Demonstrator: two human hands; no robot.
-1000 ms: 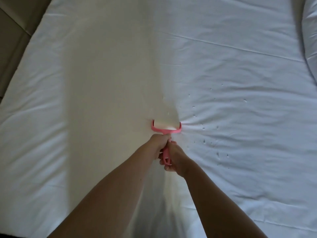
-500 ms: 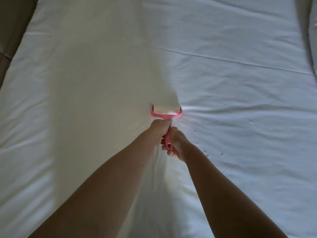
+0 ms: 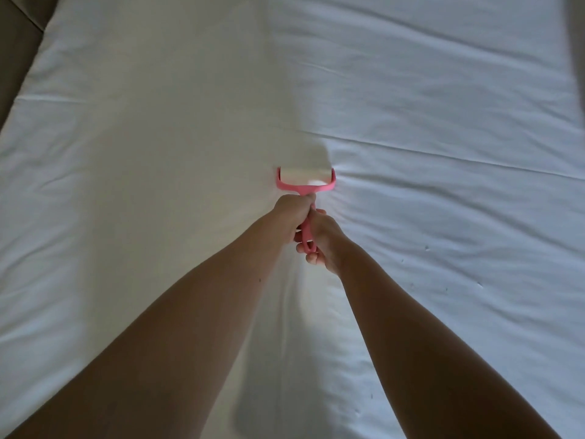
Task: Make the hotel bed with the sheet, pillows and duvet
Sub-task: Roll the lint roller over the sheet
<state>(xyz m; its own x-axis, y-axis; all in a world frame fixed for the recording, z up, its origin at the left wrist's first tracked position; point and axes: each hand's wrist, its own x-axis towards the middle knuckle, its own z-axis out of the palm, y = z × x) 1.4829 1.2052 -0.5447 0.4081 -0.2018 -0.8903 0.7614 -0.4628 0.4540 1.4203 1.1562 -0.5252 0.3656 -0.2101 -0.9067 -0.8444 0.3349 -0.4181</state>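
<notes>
Grip locked, both hands curled round its handle, left hand (image 3: 292, 210) ahead, right hand (image 3: 323, 239) behind: pink lint roller (image 3: 305, 180) pressed to the white sheet (image 3: 443, 201) mid-bed. Sheet's on, fairly smooth; specks (image 3: 427, 248) dot the right side. Pillows and duvet look yet to come.

My left hand (image 3: 292, 213) covers the neck of the lint roller (image 3: 305, 182), and my right hand (image 3: 326, 240) covers most of the handle (image 3: 306, 236) below it. Only a pink strip and the end loop show between them. My left fingers curl under, out of sight. The white roll blends into the white sheet (image 3: 443, 201), so I cannot tell its far edge. Both my forearms are cut off at the bottom. Dark specks (image 3: 427, 247) to the right are too small to name. A brown strip (image 3: 19, 42) at top left and a dark strip (image 3: 577, 42) at top right are cut off, so I cannot tell what they are.
</notes>
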